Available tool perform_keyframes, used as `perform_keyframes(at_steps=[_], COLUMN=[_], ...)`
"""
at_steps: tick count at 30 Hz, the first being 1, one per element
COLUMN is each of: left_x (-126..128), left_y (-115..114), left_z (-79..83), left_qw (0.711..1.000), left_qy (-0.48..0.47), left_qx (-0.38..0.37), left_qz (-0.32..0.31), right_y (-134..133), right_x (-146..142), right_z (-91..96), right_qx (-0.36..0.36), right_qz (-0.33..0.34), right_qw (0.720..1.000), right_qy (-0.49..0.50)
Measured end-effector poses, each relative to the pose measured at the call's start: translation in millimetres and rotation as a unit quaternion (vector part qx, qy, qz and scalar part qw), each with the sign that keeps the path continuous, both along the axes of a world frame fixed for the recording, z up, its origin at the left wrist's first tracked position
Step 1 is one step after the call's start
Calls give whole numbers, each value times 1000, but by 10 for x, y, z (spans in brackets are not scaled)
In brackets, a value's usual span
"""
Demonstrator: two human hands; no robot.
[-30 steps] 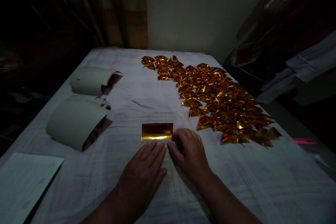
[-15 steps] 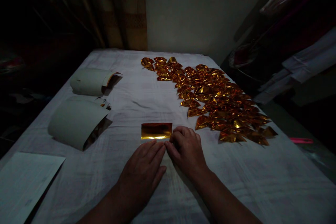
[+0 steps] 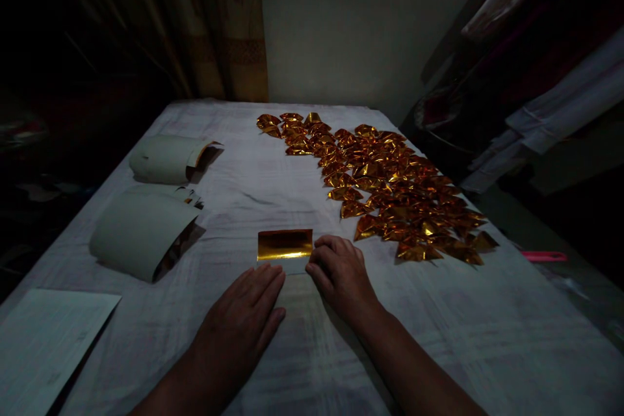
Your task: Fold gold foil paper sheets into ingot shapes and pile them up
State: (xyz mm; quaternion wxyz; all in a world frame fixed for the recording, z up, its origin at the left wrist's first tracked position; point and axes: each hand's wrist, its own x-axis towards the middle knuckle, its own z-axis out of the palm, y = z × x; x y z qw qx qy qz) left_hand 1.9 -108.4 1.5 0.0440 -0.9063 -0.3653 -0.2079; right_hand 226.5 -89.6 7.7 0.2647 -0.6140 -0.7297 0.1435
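Observation:
A sheet of gold foil paper [image 3: 285, 246] lies flat on the cloth in front of me, with a pale strip along its near edge. My left hand [image 3: 248, 305] rests flat, fingers stretched out, its fingertips on the sheet's near left edge. At the lower right corner, the curled thumb and fingers of my right hand [image 3: 341, 276] close on the paper's edge. Beyond my right hand spreads a large group of folded gold foil pieces [image 3: 390, 188], crumpled and pointed, lying close together.
Two curved grey card sleeves [image 3: 139, 231] lie at the left, their open ends facing right. A pale flat sheet [image 3: 53, 338] is at the near left corner. The table [image 3: 468, 338] has a checked cloth. A pink handle [image 3: 543, 256] shows past the right edge.
My left hand has slid left and toward me along the near edge, uncovering more of the pale strip. My right hand stays at the right corner. The view has shifted slightly.

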Motion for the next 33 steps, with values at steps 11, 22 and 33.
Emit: perform_keyframes(at_steps=[11,22,33], left_x=[-259,-243,-249], left_y=[-20,-28,-24], left_z=[34,-60,-7], left_qw=[1000,999,998], left_qy=[17,16,26], left_qx=[7,23,25], left_qz=[22,39,44], right_y=[-6,-187,-365], right_x=[29,-376,32], right_z=[-69,-25,29], right_qx=[30,61,-54], right_qz=[7,190,138], right_qw=[1000,972,979], right_qy=[1,-123,-141])
